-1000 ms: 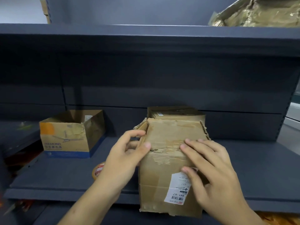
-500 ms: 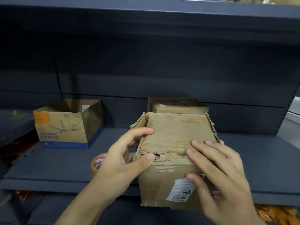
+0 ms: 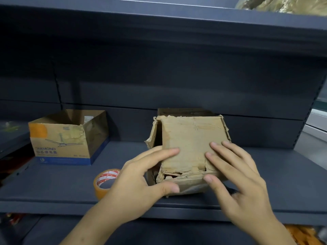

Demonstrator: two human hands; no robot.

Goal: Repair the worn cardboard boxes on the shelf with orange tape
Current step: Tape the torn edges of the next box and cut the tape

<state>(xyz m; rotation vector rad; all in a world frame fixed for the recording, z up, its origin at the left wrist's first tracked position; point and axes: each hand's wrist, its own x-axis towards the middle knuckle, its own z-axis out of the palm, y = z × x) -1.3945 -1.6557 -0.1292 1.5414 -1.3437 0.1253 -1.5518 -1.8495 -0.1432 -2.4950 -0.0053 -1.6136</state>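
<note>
The worn cardboard box (image 3: 189, 151) sits on the dark shelf (image 3: 283, 174), close to its front edge, top face tipped toward the camera. Top flap is creased; its near edge is torn and ragged, with a gap showing along the seam beneath it. The left side flap stands loose, away from the body.

Left hand (image 3: 141, 179): fingers lie across the top flap at its left corner, thumb pressed against the front face below the tear, so the hand grips that corner. Right hand (image 3: 235, 175): fingers spread and straight, pressing flat on the top flap near the torn right corner; thumb on the front edge. Nothing is clasped in it.

Orange tape roll (image 3: 106, 181) lies on the shelf just left of the box, partly behind the left hand, untouched. Further left, well apart, an open-topped printed box (image 3: 67, 137) with a fan drawing and an orange patch at its upper corner. Another brown box (image 3: 184, 111) stands directly behind the worn one.

Step judged: flattening and aligning the torn flap; no fresh tape visible on this box. Next move likely calls for one hand keeping the flap down while the other takes the roll and finds the tape end. Risk: flap may spring up if released.
</note>
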